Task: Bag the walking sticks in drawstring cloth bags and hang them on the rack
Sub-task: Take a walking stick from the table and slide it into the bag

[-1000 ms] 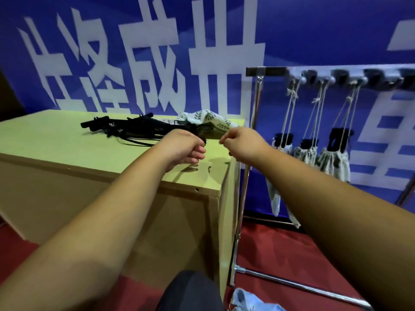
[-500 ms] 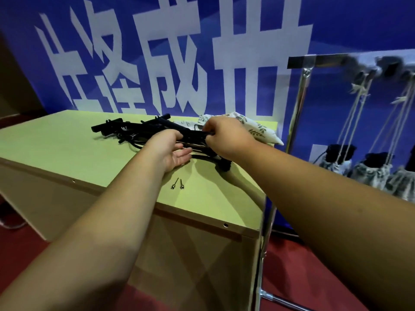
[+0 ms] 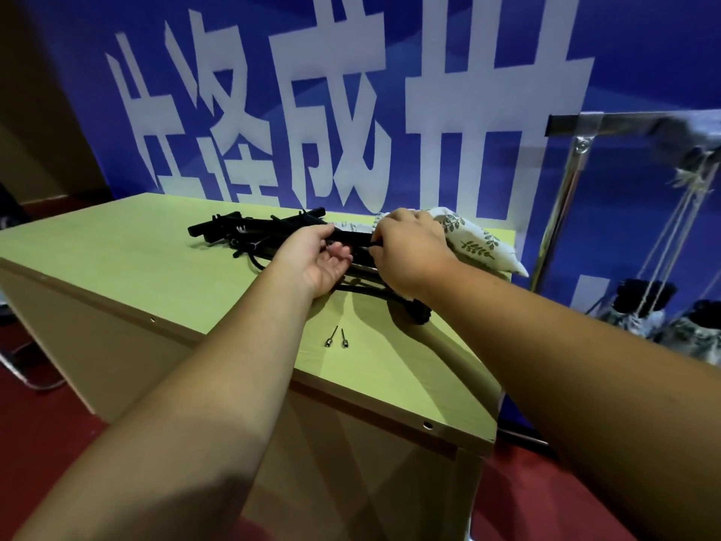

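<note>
hands (image 3: 318, 263) (image 3: 409, 249) 2 | pins (image 3: 331, 337) (image 3: 344, 338) 2 | hung bags (image 3: 640, 312) (image 3: 702, 329) 2 | walking sticks (image 3: 242, 233) uncountable

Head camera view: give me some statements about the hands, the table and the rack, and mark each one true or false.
1. The left hand and right hand both grip a black folded walking stick. True.
2. The leaf-print cloth bag lies on the floor. False: it lies on the table, behind the right hand.
3. Two small metal pins lie on the table. True.
4. The rack is bare. False: bagged sticks hang from it by drawstrings.
</note>
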Action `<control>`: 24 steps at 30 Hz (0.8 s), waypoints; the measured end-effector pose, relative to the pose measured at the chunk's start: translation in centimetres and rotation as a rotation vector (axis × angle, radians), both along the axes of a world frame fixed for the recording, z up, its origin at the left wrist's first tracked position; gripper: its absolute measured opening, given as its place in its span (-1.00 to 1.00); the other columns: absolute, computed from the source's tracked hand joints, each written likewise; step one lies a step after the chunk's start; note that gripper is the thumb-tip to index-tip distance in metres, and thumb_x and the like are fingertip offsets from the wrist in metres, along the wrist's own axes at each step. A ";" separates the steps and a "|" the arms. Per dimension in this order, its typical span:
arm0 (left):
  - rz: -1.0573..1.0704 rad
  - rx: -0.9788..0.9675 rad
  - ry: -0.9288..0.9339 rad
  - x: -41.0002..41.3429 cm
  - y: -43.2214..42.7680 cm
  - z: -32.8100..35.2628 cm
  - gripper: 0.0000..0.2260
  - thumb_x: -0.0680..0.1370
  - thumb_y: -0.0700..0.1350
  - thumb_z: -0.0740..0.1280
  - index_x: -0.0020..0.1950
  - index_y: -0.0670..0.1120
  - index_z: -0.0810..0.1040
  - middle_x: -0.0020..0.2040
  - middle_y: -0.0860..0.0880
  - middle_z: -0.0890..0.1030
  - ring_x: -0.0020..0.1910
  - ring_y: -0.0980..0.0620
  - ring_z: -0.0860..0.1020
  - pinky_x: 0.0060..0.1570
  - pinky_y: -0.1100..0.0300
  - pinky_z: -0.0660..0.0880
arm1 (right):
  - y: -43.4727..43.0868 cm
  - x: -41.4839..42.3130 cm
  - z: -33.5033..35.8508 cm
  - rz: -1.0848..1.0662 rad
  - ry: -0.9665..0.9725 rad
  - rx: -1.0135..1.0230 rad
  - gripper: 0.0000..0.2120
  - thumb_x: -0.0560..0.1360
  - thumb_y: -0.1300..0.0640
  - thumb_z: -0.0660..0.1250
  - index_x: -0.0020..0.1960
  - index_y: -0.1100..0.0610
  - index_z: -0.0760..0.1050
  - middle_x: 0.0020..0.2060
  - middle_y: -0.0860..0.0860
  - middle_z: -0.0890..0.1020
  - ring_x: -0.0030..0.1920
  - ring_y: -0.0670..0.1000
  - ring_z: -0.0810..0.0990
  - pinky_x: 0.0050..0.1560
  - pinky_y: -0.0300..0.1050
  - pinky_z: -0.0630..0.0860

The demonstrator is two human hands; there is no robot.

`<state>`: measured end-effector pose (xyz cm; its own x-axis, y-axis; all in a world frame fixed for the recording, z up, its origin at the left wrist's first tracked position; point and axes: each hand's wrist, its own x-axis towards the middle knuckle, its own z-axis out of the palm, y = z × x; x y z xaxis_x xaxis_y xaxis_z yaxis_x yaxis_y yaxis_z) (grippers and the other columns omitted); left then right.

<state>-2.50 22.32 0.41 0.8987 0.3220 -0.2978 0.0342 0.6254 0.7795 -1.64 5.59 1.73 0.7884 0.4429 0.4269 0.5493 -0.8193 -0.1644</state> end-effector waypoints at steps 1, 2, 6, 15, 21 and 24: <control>0.014 0.000 -0.021 0.2 0.2 0.1 -0.89 0.70 -0.17 0.34 0.05 -0.18 0.47 -0.10 -0.13 0.56 -0.11 -0.04 0.58 0.16 0.06 0.58 | 0.1 -0.4 0.2 0.023 -0.016 0.032 -0.74 0.69 0.00 0.29 0.34 0.04 0.52 0.32 0.06 0.52 0.33 0.19 0.42 0.39 0.15 0.36; 0.030 0.006 -0.045 0.3 0.3 0.3 -0.92 0.69 -0.20 0.33 0.05 -0.20 0.49 -0.10 -0.14 0.58 -0.16 -0.02 0.58 0.07 0.10 0.59 | 0.3 -0.9 0.4 0.038 -0.027 0.052 -0.75 0.69 0.04 0.29 0.34 0.05 0.48 0.29 0.06 0.52 0.30 0.18 0.44 0.37 0.14 0.38; 0.030 0.025 -0.150 -0.2 0.1 1.0 -0.82 0.72 -0.32 0.20 0.05 -0.33 0.57 -0.05 -0.19 0.63 -0.23 0.05 0.48 -0.19 0.21 0.47 | 0.9 -2.8 0.7 0.056 -0.080 0.022 -0.78 0.68 0.09 0.30 0.30 0.10 0.43 0.22 0.09 0.49 0.16 0.14 0.42 0.18 0.07 0.40; 0.024 0.017 -0.294 -4.3 -2.6 4.4 -0.75 0.73 -0.38 0.14 0.39 -0.32 0.46 0.27 -0.29 0.61 0.04 -0.11 0.65 -0.34 0.15 0.65 | -1.0 -8.8 3.3 0.018 0.048 0.274 -0.69 0.73 -0.06 0.19 0.39 0.06 0.39 0.28 0.08 0.51 0.22 0.16 0.46 0.25 0.14 0.48; -0.054 0.148 -0.425 -8.6 -6.7 8.3 -0.79 0.70 -0.46 0.12 0.21 -0.25 0.47 0.11 -0.22 0.62 0.02 -0.07 0.69 -0.04 -0.01 0.69 | -4.6 -14.1 7.9 -0.100 0.201 0.448 -0.49 0.50 -0.10 0.26 0.42 0.02 0.39 0.25 0.06 0.53 0.15 0.22 0.62 0.22 0.24 0.58; -0.124 0.193 -0.463 -11.1 -9.7 9.6 -0.77 0.69 -0.47 0.13 0.26 -0.26 0.45 0.10 -0.21 0.61 0.01 -0.07 0.69 -0.11 0.07 0.71 | -7.1 -15.5 10.3 -0.178 0.302 0.528 -0.53 0.35 -0.27 0.22 0.07 0.04 0.52 -0.04 0.06 0.65 0.03 0.25 0.67 0.14 0.23 0.63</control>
